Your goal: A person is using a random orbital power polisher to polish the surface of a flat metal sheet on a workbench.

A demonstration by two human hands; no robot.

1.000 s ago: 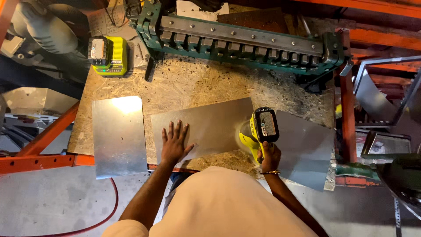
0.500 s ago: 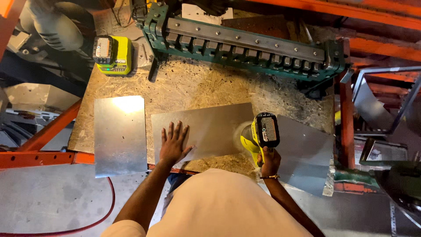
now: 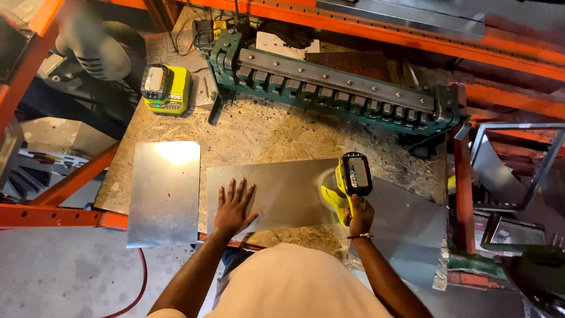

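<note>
Left hand [image 3: 234,207] lies flat, fingers spread, pinning my metal sheet [image 3: 276,194] to the worktop [image 3: 265,132], while my right hand [image 3: 360,217] grips the yellow power tool [image 3: 348,184] at the sheet's right edge; I judge the work barely begun.

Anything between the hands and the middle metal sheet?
Nothing visible. The left hand lies flat on the middle metal sheet. The right hand grips a yellow power tool at the sheet's right edge; its tip is hidden.
</note>
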